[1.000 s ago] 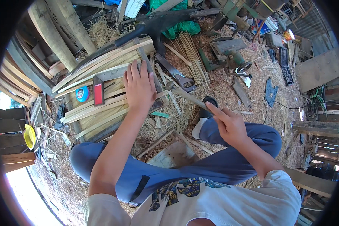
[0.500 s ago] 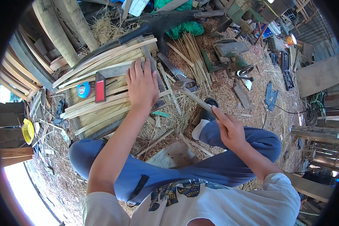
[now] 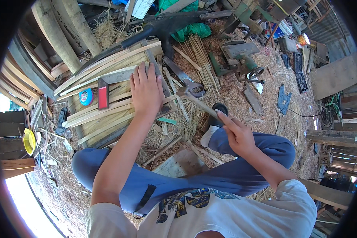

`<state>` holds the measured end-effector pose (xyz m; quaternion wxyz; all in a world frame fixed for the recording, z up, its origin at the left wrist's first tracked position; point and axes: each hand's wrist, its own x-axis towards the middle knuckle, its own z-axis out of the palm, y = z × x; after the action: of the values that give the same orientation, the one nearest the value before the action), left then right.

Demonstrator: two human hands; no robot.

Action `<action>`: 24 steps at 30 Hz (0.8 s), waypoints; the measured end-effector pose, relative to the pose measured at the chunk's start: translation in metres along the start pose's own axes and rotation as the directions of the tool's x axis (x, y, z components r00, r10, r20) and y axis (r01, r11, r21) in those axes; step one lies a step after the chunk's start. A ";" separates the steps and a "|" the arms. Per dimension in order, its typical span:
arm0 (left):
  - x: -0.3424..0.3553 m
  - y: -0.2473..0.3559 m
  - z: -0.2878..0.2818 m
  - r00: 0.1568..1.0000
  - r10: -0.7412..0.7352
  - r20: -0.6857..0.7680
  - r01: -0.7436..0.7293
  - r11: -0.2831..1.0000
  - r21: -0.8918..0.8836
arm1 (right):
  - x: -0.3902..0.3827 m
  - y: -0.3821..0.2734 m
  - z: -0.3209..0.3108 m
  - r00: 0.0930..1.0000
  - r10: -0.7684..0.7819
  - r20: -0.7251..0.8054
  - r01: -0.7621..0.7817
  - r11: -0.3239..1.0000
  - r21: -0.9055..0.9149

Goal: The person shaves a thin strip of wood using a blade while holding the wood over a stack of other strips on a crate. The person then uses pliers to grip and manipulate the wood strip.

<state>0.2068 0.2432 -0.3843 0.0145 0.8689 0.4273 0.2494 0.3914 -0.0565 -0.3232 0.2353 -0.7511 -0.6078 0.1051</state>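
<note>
On a wooden panel (image 3: 107,135) lie pale slats (image 3: 87,116), a red-handled try square (image 3: 103,94) and a blue tape measure (image 3: 85,96). My left hand (image 3: 146,93) lies open over the square's metal blade and the slats, fingers stretched toward the far edge. My right hand (image 3: 238,135) grips the wooden handle of a hammer (image 3: 203,104), index finger along it; the hammer's head is beside the slat ends at the panel's right edge. A handsaw (image 3: 192,88) lies just beyond the hammer head.
A bundle of thin sticks (image 3: 202,63), a green metal vise (image 3: 242,59) and offcuts lie on the shaving-covered ground ahead. Curved timbers (image 3: 55,35) lean at upper left, near a yellow hard hat (image 3: 29,141). Boards (image 3: 337,75) stand at right. My bent legs frame the near space.
The hammer in my right hand has shifted slightly, to the right and then back leftward. My left hand stays on the slats.
</note>
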 end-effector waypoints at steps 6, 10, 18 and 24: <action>0.000 0.003 -0.002 1.000 0.004 -0.008 -0.004 1.000 0.011 | -0.002 0.008 0.007 0.999 -0.037 -0.039 0.036 0.999 -0.013; 0.002 0.003 -0.001 1.000 0.007 0.002 -0.007 1.000 0.002 | -0.004 0.005 0.000 1.000 -0.012 -0.007 0.012 1.000 0.017; 0.002 0.005 -0.004 1.000 0.007 0.008 -0.007 0.999 -0.033 | -0.002 0.003 0.000 1.000 -0.009 -0.006 0.009 1.000 0.018; 0.000 0.003 -0.002 1.000 -0.008 -0.009 0.008 1.000 0.011 | -0.002 0.010 0.009 0.998 -0.056 -0.030 0.056 0.998 -0.017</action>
<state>0.2082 0.2412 -0.3814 0.0087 0.8660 0.4324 0.2508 0.3955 -0.0579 -0.3363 0.2411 -0.7372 -0.6258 0.0820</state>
